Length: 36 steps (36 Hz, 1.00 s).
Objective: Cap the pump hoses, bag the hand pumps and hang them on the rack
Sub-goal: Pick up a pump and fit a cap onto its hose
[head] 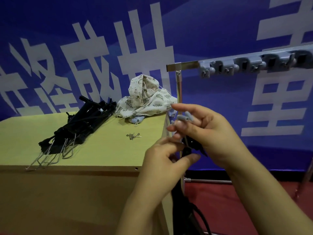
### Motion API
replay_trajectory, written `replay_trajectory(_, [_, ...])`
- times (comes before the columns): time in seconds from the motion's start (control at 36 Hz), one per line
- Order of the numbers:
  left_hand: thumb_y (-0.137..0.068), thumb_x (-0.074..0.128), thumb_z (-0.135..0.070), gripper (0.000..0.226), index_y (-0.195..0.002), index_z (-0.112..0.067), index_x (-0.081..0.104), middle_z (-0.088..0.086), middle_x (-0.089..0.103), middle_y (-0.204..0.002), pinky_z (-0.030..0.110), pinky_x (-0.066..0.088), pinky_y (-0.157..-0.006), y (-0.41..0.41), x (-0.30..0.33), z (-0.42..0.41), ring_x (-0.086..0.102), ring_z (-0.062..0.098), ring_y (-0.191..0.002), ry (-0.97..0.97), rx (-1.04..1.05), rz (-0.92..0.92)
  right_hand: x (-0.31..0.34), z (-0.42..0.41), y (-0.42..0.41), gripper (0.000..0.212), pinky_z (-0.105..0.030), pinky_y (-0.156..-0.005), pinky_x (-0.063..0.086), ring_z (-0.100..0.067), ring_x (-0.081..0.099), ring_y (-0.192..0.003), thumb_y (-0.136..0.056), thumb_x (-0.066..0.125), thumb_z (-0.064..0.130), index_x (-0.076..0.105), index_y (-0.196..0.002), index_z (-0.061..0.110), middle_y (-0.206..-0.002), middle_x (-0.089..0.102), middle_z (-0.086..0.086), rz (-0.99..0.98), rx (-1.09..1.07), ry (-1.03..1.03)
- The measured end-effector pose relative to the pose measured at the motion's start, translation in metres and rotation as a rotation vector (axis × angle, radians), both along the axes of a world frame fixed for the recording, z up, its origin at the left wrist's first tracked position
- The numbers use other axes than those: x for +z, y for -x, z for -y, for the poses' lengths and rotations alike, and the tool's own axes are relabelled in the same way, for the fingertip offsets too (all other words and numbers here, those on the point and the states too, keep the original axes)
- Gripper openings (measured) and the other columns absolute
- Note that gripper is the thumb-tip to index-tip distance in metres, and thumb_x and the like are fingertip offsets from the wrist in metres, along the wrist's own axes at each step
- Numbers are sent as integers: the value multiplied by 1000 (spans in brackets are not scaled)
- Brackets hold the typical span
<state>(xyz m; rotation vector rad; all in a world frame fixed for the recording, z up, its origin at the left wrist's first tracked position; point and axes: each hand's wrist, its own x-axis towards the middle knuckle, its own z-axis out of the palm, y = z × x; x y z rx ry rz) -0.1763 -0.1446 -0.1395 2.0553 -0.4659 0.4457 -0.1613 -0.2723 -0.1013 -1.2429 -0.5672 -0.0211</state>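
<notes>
My left hand (166, 153) and my right hand (208, 131) meet just right of the table's corner, both gripping the black top end of a hand pump (189, 146). The pump's body and hose (194, 216) hang down between my forearms. Several grey caps (183, 117) lie tucked among my right hand's fingers. A pile of black hand pumps (81, 126) with metal foot loops lies on the tan table (101, 150). Printed cloth bags (145, 99) are heaped at the table's far right corner. The metal rack (179, 78) carries a grey hook strip (254, 64).
A few small metal pins (133, 135) lie on the table near the bags. A blue banner with large white characters (118, 48) fills the background. Red floor (237, 200) shows under the rack, whose lower bar (208, 180) runs right.
</notes>
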Motion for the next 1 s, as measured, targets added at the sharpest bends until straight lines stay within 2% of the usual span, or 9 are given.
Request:
replay_trajectory(0.11, [-62, 76, -36, 22, -49, -37, 59, -15, 60, -91, 34, 51, -58, -2, -4, -9, 60, 19, -56, 33, -2, 25, -7, -3, 0, 33, -20, -65, 55, -10, 70, -71, -68, 63, 8, 63, -101, 10, -71, 72, -4, -16, 29, -59])
replay_trajectory(0.22, [-69, 75, -32, 15, -66, -45, 67, -19, 64, -87, 26, 50, -65, -7, -21, 0, 61, 4, -64, 124, -92, -72, -10, -1, 2, 25, -22, -71, 57, -15, 72, -79, -67, 65, 9, 63, -91, 7, -71, 73, -3, 13, -40, 2])
replay_trajectory(0.39, [-85, 65, -6, 19, -83, -25, 68, -16, 62, -62, 11, 44, -56, -22, -31, 13, 59, -3, -57, 271, -200, -294, -19, 1, -1, 14, -18, -65, 56, -12, 73, -76, -76, 61, -4, 63, -85, 7, -73, 74, -5, 40, -172, -4])
replay_trajectory(0.47, [-86, 63, -25, 10, -95, -25, 67, -14, 63, -83, 11, 44, -73, -35, -28, -2, 58, -9, -76, 115, -283, -243, -25, 0, -4, 16, -17, -63, 55, -11, 72, -73, -76, 61, -5, 64, -84, 9, -74, 74, -4, 49, -223, -35])
replay_trajectory(0.53, [-87, 58, -34, 19, -99, -22, 67, -8, 67, -89, 17, 48, -80, -50, -21, -22, 62, -2, -83, 77, -240, -209, -28, -2, -6, 16, -16, -65, 54, -12, 72, -73, -76, 63, -3, 65, -84, 10, -75, 75, -3, 72, -262, -27])
replay_trajectory(0.64, [-94, 55, -22, 15, -99, -23, 69, -1, 70, -94, 27, 46, -72, -105, -11, -67, 62, 16, -84, -68, 196, -134, -27, -4, -7, 14, -14, -69, 54, -13, 73, -74, -75, 64, 1, 65, -85, 11, -77, 75, 0, 106, -278, -7])
replay_trajectory(0.75, [-95, 45, -8, 35, -127, -17, 59, 6, 60, -128, 29, 43, -92, -164, -22, -106, 56, 24, -114, -391, 517, -268, -26, -9, -6, 17, -16, -72, 54, -14, 73, -77, -69, 64, 14, 64, -86, 11, -82, 75, -2, 107, -242, 2])
replay_trajectory(0.86, [-96, 42, -9, 42, -136, -20, 50, 8, 52, -138, 34, 40, -102, -190, -46, -123, 48, 28, -125, -666, 513, -395, -27, -11, -6, 16, -13, -73, 52, -11, 72, -81, -72, 63, 13, 65, -88, 13, -87, 75, 0, 138, -241, 43])
replay_trajectory(1.0, [-100, 40, -27, 35, -133, -29, 52, 3, 57, -133, 38, 33, -104, -207, -59, -128, 48, 27, -124, -813, 514, -341, -27, -11, -10, 17, -12, -74, 52, -7, 71, -83, -69, 63, 18, 65, -86, 15, -84, 73, 6, 163, -253, 50])
